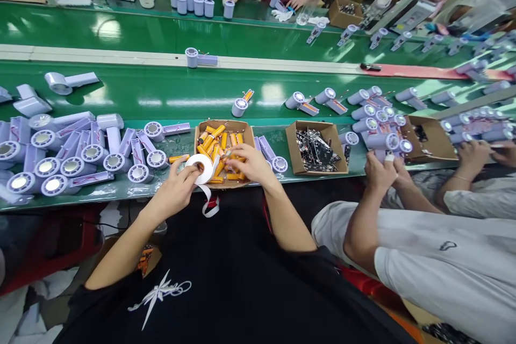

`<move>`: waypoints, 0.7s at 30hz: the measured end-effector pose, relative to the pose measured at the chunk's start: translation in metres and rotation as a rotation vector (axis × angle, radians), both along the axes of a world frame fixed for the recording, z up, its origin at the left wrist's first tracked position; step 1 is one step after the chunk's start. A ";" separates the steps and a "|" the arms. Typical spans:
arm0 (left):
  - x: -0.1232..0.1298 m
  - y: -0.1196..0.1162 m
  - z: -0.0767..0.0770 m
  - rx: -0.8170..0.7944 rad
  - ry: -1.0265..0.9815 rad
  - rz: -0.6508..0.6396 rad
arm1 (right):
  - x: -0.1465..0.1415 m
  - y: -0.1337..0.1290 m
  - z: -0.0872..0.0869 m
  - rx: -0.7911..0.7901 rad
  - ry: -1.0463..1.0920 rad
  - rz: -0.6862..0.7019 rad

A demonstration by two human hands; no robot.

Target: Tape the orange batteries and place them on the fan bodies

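The left hand [177,185] is curled around a roll of white tape [200,168], its loose end hanging off the table edge. The right hand [250,163] pinches something small at the fingertips — what it is cannot be told — over a box [243,128] of orange batteries [213,140], too heaped to count. Left of the box lies a pile of lilac fan shells [80,153] — well over a dozen. A second box [331,130] holds dark parts; a co-worker's hand [381,172] works beside it.
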State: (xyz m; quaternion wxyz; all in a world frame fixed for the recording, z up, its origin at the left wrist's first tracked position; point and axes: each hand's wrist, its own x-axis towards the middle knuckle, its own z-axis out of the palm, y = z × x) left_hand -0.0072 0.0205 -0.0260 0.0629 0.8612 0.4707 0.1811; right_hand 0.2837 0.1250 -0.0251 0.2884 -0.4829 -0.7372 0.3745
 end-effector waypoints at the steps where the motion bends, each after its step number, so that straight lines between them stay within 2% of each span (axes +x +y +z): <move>1: 0.000 -0.001 0.002 0.007 -0.004 0.014 | 0.007 0.000 0.002 -0.064 0.106 -0.058; 3: 0.000 -0.002 0.005 0.020 -0.013 0.034 | 0.016 -0.003 0.007 -0.255 0.316 -0.096; 5: 0.003 -0.002 0.009 0.025 -0.018 0.039 | 0.020 -0.011 0.014 -0.429 0.478 -0.027; 7: 0.006 0.000 0.012 0.016 -0.016 0.024 | 0.018 -0.021 0.020 -0.507 0.538 0.050; 13: 0.016 0.000 0.019 -0.013 -0.006 -0.014 | 0.016 -0.042 0.033 -0.498 0.474 0.046; 17: 0.021 0.000 0.024 0.014 0.016 -0.032 | 0.022 -0.041 0.034 -0.467 0.378 0.063; 21: 0.031 0.004 0.024 0.036 0.060 -0.053 | 0.013 -0.039 0.030 -0.478 0.412 0.114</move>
